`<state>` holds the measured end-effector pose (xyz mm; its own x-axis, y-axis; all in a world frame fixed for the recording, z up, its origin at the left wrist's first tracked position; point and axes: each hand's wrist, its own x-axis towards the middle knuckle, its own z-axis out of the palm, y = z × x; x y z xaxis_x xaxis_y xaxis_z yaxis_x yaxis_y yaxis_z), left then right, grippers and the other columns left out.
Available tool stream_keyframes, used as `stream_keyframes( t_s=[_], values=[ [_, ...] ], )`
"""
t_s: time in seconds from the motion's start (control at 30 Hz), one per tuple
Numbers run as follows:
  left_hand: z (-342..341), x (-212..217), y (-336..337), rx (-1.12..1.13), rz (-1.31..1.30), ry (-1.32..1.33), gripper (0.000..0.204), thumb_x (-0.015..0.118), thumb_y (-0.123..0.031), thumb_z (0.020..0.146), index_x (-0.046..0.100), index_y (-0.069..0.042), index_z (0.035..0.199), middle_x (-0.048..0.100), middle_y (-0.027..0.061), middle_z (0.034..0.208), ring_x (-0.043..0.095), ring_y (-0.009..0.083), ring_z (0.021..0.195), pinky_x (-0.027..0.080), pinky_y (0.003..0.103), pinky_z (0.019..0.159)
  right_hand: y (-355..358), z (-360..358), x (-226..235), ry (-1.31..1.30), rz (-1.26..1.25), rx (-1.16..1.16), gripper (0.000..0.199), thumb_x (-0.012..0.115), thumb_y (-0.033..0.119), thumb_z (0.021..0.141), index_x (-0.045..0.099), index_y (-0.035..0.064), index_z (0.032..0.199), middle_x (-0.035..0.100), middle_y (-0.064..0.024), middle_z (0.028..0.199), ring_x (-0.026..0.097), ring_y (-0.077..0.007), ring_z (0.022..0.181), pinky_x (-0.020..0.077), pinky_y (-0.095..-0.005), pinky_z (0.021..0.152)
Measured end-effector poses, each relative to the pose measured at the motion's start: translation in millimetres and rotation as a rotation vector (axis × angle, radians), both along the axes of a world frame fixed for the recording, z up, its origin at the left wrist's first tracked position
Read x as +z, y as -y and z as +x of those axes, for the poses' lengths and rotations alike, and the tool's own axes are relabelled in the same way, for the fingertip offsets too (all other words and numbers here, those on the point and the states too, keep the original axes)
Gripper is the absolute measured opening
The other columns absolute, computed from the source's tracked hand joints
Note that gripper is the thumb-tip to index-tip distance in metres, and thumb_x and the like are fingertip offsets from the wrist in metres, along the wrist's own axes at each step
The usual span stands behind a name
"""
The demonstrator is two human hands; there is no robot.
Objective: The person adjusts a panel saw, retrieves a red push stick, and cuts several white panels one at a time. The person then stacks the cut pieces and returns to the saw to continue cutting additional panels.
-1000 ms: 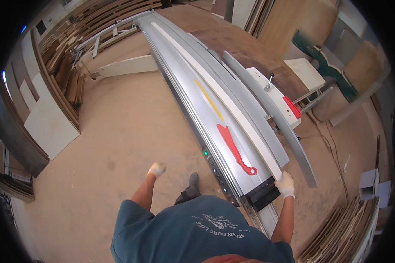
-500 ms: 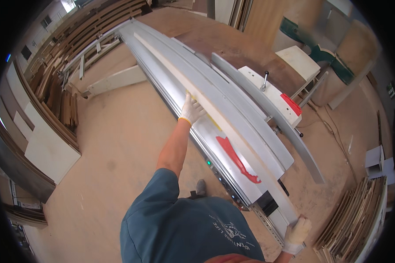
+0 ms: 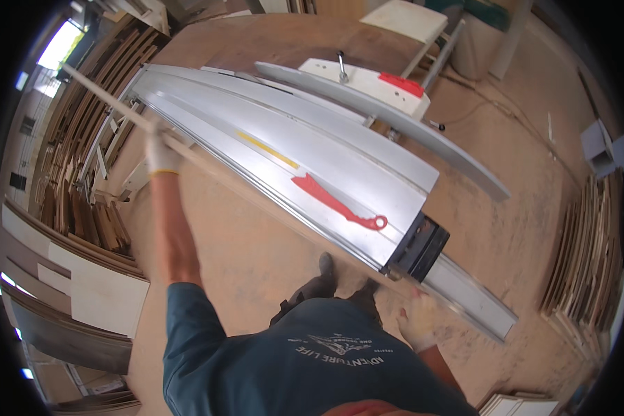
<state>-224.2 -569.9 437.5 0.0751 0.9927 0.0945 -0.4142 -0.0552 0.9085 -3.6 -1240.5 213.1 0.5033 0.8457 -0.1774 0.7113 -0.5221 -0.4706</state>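
Observation:
A long, narrow wooden strip [image 3: 107, 96] slants across the near side of the saw's sliding table [image 3: 353, 166], held off the table's edge. My left hand [image 3: 162, 151], in a white glove with a yellow cuff, is closed around its far part. At the near end, my gloved right hand [image 3: 419, 322] is closed on the strip, blurred by motion. A red push stick [image 3: 336, 203] with a ringed handle lies flat on the metal table. Beside it, toward the far end, runs a yellow strip [image 3: 267, 149].
A grey fence [image 3: 388, 128] and a white block with a red guard [image 3: 401, 84] stand across the table. Boards are stacked along the left wall [image 3: 104, 295] and at the right [image 3: 582, 249]. A black end piece [image 3: 419, 246] projects at the table's near end.
The wooden strip has come off the table toward my left, carried by both hands. My view has turned, and the push stick and yellow strip now show fully on the table.

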Motion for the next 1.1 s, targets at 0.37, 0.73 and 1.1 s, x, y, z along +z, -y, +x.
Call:
stream_keyframes(
  t_s=[0.37,0.73,1.1],
  values=[
    [-93,251,16,0.269,0.62,-0.621,0.042,0.083,-0.046,0.086,0.073,-0.007,0.101,0.057,-0.0008,0.078,0.054,0.0084,0.068,0.045,0.026,0.064,-273,-112,39,-0.17,0.271,0.654,0.054,0.061,0.02,0.094,0.053,0.0075,0.146,0.057,-0.0213,0.145,0.062,-0.0388,0.125,0.05,-0.0468,0.106],
    [-66,47,202,-0.086,1.043,-0.935,0.059,0.09,-0.027,0.074,0.064,-0.005,0.122,0.074,0.016,0.097,0.074,0.0328,0.083,0.058,0.041,0.074,-192,117,362,-0.864,1.675,-0.033,0.091,0.042,0.065,0.103,0.013,0.0073,0.167,0.014,-0.0141,0.174,0.011,-0.033,0.161,0.017,-0.0596,0.128],
    [119,-84,286,-1.142,1.517,-1.356,0.053,0.079,-0.032,0.079,0.06,-0.009,0.122,0.071,0.0164,0.095,0.073,0.0382,0.087,0.059,0.049,0.074,132,192,4,-0.401,1.519,-1.109,0.076,0.027,0.053,0.109,0.043,-0.0082,0.152,0.051,-0.0233,0.153,0.047,-0.0383,0.142,0.027,-0.0526,0.125]
  ],
)
